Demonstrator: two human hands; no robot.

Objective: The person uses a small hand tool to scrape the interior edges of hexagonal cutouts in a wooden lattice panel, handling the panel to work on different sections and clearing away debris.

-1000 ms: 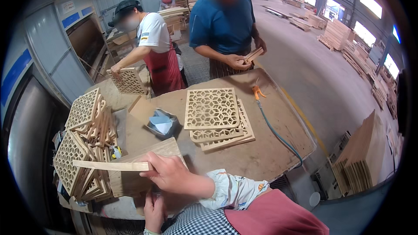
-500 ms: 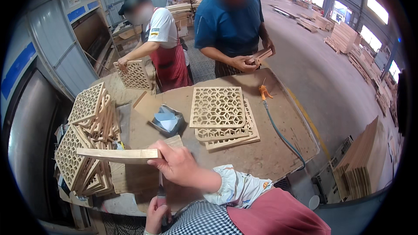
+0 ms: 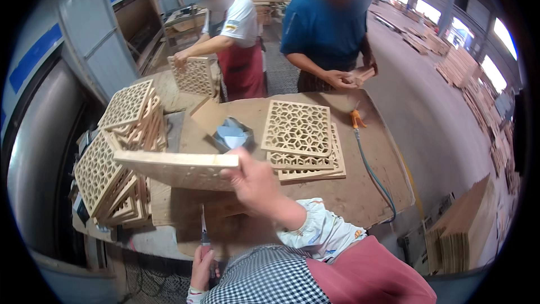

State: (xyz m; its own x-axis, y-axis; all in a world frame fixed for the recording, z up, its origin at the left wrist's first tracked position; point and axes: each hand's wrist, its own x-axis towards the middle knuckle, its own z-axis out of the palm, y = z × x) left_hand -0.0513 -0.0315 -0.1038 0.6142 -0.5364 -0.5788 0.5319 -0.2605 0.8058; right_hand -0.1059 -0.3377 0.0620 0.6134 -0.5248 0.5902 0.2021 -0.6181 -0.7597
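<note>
My right hand (image 3: 256,183) is closed on the right end of a wooden panel (image 3: 180,161), which it holds up above the table nearly edge-on, with part of its broad face showing. Lower down, near my checked apron, my left hand (image 3: 202,270) grips a knife (image 3: 205,240) by its red and dark handle, its thin blade pointing up and away from me. The blade stands below the panel, apart from it. A stack of pale wooden lattice panels (image 3: 298,128) lies on the table beyond my right hand.
More lattice panels (image 3: 100,175) are piled at the left. An open box (image 3: 232,135) holds blue-grey pieces. An orange air gun (image 3: 357,119) with a green hose (image 3: 371,174) lies at right. Across the table, one person (image 3: 329,28) handles wooden pieces; another (image 3: 236,34) holds a lattice panel.
The whole view has shifted. My right hand has raised and tilted the panel, so more of its broad face shows. The knife blade, partly hidden before, now stands out below it.
</note>
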